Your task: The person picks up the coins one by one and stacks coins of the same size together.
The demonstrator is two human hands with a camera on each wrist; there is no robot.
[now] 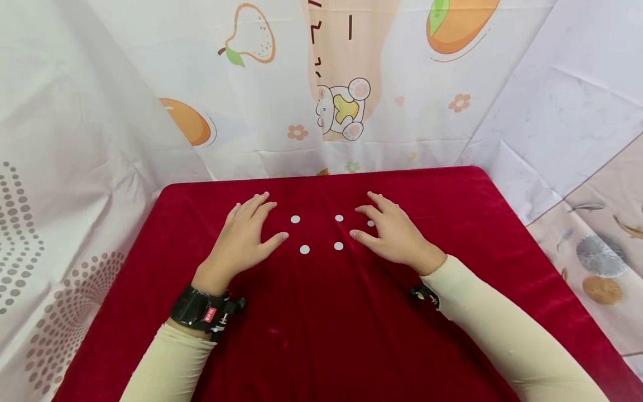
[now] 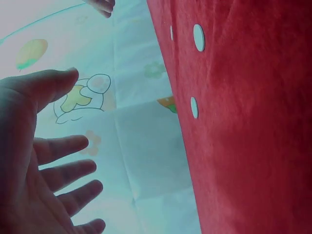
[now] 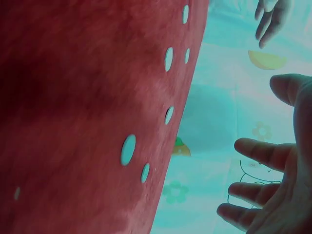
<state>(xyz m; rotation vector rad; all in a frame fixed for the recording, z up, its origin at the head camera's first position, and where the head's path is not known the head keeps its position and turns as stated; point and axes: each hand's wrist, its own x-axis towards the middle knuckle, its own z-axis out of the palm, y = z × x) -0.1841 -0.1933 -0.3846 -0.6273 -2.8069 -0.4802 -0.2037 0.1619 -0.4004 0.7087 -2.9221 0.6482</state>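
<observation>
Several small round white discs [image 1: 339,245] lie flat and spaced apart on a red cloth-covered table [image 1: 311,324]. My left hand [image 1: 242,237] is held over the cloth to the left of the discs, fingers spread and nothing in it. Over the right side of the group hovers my right hand [image 1: 397,231], also spread and bare of any object; one disc [image 1: 370,223] shows between its thumb and fingers. In the right wrist view, a larger-looking disc [image 3: 128,149] lies on the cloth, well below the right fingers [image 3: 258,150].
Printed white curtains [image 1: 261,111] hang behind the table and at both sides. A black strap with a camera [image 1: 201,310] wraps the left wrist; another small camera mount [image 1: 426,296] sits at the right wrist. The cloth has slight folds.
</observation>
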